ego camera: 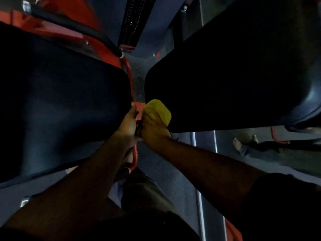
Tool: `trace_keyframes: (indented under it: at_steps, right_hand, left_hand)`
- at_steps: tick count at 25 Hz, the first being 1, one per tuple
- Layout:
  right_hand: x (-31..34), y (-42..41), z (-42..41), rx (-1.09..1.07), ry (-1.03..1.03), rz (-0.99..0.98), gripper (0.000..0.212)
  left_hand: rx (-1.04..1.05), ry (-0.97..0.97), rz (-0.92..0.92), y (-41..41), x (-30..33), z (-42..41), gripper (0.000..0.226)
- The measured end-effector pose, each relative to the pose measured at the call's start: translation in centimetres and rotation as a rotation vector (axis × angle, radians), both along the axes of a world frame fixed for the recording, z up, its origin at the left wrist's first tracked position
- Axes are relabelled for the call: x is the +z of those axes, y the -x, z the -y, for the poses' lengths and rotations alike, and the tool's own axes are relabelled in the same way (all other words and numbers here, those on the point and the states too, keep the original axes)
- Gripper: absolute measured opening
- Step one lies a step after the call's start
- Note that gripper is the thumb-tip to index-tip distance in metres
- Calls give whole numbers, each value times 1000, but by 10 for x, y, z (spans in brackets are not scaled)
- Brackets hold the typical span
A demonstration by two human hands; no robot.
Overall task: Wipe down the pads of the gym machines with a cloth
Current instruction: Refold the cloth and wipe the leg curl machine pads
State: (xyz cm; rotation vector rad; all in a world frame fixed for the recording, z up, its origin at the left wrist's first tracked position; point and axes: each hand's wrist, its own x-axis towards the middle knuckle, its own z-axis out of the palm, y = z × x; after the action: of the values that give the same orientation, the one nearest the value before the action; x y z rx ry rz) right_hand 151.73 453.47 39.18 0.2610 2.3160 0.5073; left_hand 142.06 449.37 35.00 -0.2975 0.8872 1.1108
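Cloth [159, 111], yellow and bunched, sits just below the centre of the frame at the lower left corner of the right pad [225, 75], and appears to touch that dark pad's edge. It looks soft, light and limp, so it would best be taken as a wad under the palm rather than by a corner. The right hand [152, 127] holds it, fingers wrapped in or under the fabric; how tightly they curl cannot be told in the dim light. The left hand [129, 121] lies just beside it, its thumb reaching toward the edge of the left pad [60, 101]; whether its fingers grip anything is hidden. Both pads look broad, smooth and firm, likely slick vinyl that a cloth slides over easily.

A red frame tube [129, 72] runs through the narrow gap between the pads and continues below the hands, crowding the wrists there. At the right edge of the frame, another person's bare foot [238, 145] stands on the floor, well apart.
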Motion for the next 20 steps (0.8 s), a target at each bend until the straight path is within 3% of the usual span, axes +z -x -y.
trace_keyframes:
  at_steps: [3,7,12,16,20]
  right_hand:
    - [32,-26,10,12,-28,-86,54]
    - [87,-52,3,67,-62,-267,43]
    - [157,-96,-5,-12,-187,-647,36]
    - [221,-120,-2,-24,-287,-744,35]
    - [273,-127,5,-277,-283,-978,44]
  left_hand:
    - [-59,27,-150,4,40,-7,70]
    - [-240,-19,-270,-3,96,-9,54]
    - [-333,-156,-346,-23,165,-15,42]
    - [-323,-192,-319,-36,209,-38,56]
    - [-224,-327,-259,-52,276,-56,71]
